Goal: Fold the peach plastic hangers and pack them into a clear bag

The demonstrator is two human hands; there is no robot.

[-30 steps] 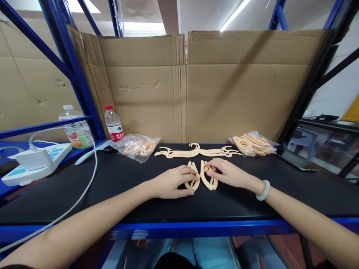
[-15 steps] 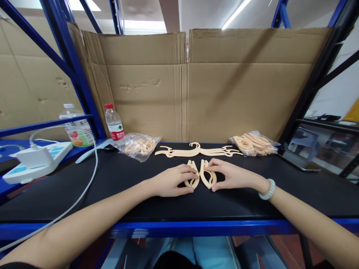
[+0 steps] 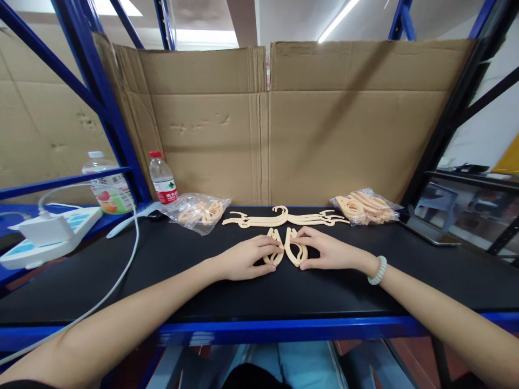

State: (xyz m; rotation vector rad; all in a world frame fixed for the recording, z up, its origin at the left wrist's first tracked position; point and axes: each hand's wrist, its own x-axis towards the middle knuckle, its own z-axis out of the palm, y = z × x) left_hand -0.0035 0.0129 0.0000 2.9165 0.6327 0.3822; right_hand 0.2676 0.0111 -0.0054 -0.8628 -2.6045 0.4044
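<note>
Two folded beige plastic hangers lie side by side on the black tabletop, mirrored; whether they touch, I cannot tell. My left hand [image 3: 250, 258] is closed around the left folded hanger [image 3: 278, 258], with fingers over its top and thumb at its lower edge. My right hand [image 3: 324, 249] pinches the right folded hanger [image 3: 289, 246] between fingertips above and thumb below. Its curved loop shows, while the fingers partly hide both pieces. Just behind them, unfolded beige hangers [image 3: 265, 221] lie spread out, one hook pointing up.
Clear plastic bags of beige hangers lie at the back left [image 3: 205, 210] and back right [image 3: 367, 208]. A red-capped water bottle [image 3: 164, 183], a brush handle [image 3: 132, 221] and a power strip [image 3: 87, 219] with a white cable [image 3: 132, 254] are leftward. Cardboard [image 3: 211, 135] stands behind.
Both hands and the two folded hangers appear slightly higher and further left in view, with the whole view shifted a little left. Both grips look the same.
</note>
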